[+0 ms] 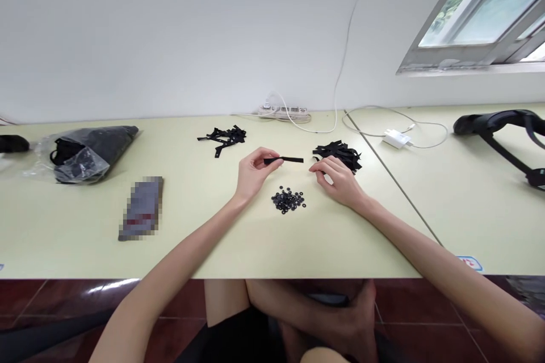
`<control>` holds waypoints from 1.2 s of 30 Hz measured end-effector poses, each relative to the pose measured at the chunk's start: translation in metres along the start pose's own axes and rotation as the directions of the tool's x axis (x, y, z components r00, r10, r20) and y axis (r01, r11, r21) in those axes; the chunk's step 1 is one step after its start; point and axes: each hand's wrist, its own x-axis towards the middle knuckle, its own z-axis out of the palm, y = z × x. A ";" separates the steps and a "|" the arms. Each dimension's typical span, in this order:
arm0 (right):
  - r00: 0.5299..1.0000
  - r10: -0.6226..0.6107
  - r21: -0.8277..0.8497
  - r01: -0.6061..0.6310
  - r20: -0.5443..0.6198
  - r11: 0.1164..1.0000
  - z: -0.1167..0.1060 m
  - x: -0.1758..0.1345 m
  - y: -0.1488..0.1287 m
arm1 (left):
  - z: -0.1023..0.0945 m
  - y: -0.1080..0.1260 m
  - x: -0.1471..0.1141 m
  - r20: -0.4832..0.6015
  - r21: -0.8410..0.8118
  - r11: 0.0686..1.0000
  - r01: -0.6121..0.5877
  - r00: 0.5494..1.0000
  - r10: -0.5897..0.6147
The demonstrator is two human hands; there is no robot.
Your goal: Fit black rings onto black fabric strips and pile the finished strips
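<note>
My left hand (254,171) pinches a short black fabric strip (293,159) between thumb and fingertips, its free end pointing right, above the table (204,204). My right hand (338,178) rests at the near-left edge of a heap of black strips (340,150). Its fingers are bent and slightly apart from the thumb, and no strip shows between them. Between the hands and closer to me lies a pile of small round black washer-like pieces (288,201). Farther back on the left, a smaller group of black strips with small holes or dots (227,136) lies loosely spread.
A plastic bag with dark contents (93,153) and a blurred grey flat item (142,207) are on the left. Against the wall lies a power strip (285,112). A white charger (396,138) with cable and a black headset-like object (502,130) stand right.
</note>
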 end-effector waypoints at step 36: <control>0.970 0.226 0.090 -0.219 -0.086 0.972 0.025 0.031 -0.077 | -0.003 -0.003 -0.010 0.314 0.044 0.976 0.214 0.924 -0.217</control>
